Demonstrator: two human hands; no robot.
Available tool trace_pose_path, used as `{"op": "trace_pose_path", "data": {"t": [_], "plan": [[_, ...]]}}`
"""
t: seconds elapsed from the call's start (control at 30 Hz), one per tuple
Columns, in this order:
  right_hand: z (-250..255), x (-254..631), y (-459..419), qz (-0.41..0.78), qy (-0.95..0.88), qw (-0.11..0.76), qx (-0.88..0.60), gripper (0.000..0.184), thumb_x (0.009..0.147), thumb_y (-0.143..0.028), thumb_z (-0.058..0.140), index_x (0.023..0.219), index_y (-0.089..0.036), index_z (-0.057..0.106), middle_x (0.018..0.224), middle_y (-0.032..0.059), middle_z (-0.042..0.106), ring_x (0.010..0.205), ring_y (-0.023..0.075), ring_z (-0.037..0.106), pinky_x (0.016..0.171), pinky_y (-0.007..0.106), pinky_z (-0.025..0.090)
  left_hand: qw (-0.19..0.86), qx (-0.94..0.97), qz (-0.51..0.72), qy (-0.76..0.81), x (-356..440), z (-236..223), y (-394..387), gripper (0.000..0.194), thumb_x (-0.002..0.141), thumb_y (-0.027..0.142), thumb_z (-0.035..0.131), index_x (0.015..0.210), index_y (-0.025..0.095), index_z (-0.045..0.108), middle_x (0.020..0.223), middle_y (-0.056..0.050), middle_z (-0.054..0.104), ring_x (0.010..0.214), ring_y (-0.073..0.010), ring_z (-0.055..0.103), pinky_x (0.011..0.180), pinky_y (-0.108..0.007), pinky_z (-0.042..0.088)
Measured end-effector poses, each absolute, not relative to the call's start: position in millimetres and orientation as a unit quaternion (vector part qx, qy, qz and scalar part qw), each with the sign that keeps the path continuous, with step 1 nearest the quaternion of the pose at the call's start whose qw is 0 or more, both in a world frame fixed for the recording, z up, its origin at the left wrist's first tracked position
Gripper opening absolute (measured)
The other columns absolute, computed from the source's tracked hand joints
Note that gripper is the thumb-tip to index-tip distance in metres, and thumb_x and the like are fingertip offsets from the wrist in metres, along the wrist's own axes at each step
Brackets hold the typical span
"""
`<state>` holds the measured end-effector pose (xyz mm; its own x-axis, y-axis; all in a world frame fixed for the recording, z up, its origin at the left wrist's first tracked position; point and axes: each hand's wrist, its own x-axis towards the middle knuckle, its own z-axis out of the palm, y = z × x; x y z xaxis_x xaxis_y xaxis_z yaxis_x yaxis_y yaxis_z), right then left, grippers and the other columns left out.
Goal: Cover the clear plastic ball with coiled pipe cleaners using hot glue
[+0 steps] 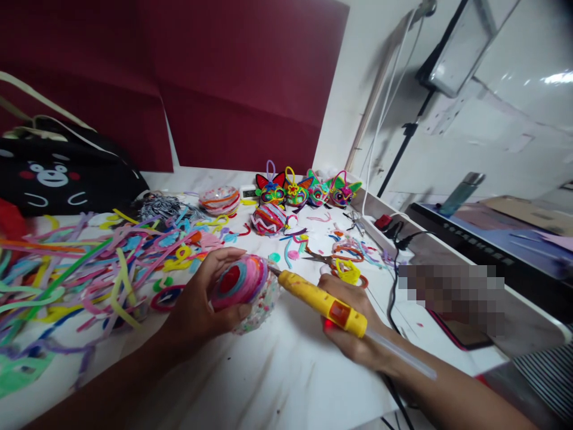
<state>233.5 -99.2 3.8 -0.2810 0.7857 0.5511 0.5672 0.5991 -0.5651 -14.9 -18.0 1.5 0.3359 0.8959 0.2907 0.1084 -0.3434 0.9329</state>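
Observation:
My left hand [210, 298] is wrapped round a ball [244, 283] partly covered in coiled pink, orange, purple and teal pipe cleaners. Its lower right side is speckled and looks uncovered. In my right hand [349, 322] is a yellow hot glue gun [320, 298], a clear glue stick [400, 355] sticking out of its back end. The gun's nozzle is at the ball's upper right side; whether it touches, I cannot tell. A red light glows beneath the gun's body. Scissors [319, 257] with orange handles lie just beyond the gun.
Loose pipe cleaners [111, 263] cover the table's left side. Behind stand decorated cat-eared ornaments [271, 192], another wrapped ball [268, 220] and a bowl-like piece [219, 200]. A black bag [67, 173] sits at left. To the right are a black cord [394, 286] and a phone [461, 331].

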Motion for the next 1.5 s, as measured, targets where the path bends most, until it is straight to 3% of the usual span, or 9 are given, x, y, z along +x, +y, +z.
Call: {"op": "trace_pose_path", "data": {"t": [0.3,0.53,0.9,1.03,1.5], "plan": [[2.0,234.1,-97.9,0.127,-0.789,0.417,-0.432,0.016,0.073,-0.016,0.050,0.076,-0.024,0.036,0.071,0.0004,0.049,0.059,0.0170,0.048,0.052,0.031,0.037,0.436,0.698,0.442,0.357,-13.3,0.8,-22.1,0.064,0.061,0.032,0.078,0.119,0.026,0.052,0.123,-0.008,0.065,0.116,-0.0319,0.063,0.087,-0.036,0.055],[0.8,236.2,-98.9,0.134,-0.801,0.411,-0.414,0.014,0.077,-0.019,0.051,0.077,-0.024,0.038,0.074,0.0015,0.049,0.061,0.0178,0.049,0.053,0.032,0.039,0.407,0.709,0.461,0.346,-15.5,-4.1,-15.7,0.064,0.061,0.029,0.080,0.119,0.026,0.052,0.125,-0.008,0.063,0.121,-0.0318,0.061,0.094,-0.037,0.053],[0.6,234.7,-98.8,0.114,-0.813,0.412,-0.396,0.013,0.083,-0.027,0.051,0.078,-0.025,0.039,0.072,0.0017,0.049,0.060,0.0185,0.047,0.051,0.033,0.038,0.403,0.720,0.450,0.341,-19.9,-5.5,-12.2,0.063,0.065,0.032,0.080,0.121,0.028,0.051,0.121,-0.008,0.065,0.112,-0.0278,0.065,0.087,-0.035,0.056],[1.2,234.8,-99.1,0.120,-0.801,0.412,-0.418,0.015,0.082,-0.022,0.053,0.078,-0.025,0.038,0.073,0.0016,0.050,0.059,0.0180,0.047,0.051,0.033,0.040,0.410,0.724,0.444,0.332,-19.8,-5.6,-12.9,0.062,0.066,0.031,0.079,0.121,0.029,0.051,0.120,-0.006,0.065,0.112,-0.0267,0.065,0.086,-0.034,0.056],[5.0,234.5,-99.8,0.114,-0.807,0.404,-0.415,0.015,0.077,-0.016,0.051,0.077,-0.024,0.039,0.072,-0.0003,0.048,0.058,0.0153,0.047,0.052,0.030,0.037,0.395,0.742,0.438,0.318,-23.4,-9.7,-7.8,0.068,0.063,0.033,0.083,0.123,0.029,0.052,0.128,-0.008,0.062,0.122,-0.0315,0.061,0.095,-0.039,0.055]]}}
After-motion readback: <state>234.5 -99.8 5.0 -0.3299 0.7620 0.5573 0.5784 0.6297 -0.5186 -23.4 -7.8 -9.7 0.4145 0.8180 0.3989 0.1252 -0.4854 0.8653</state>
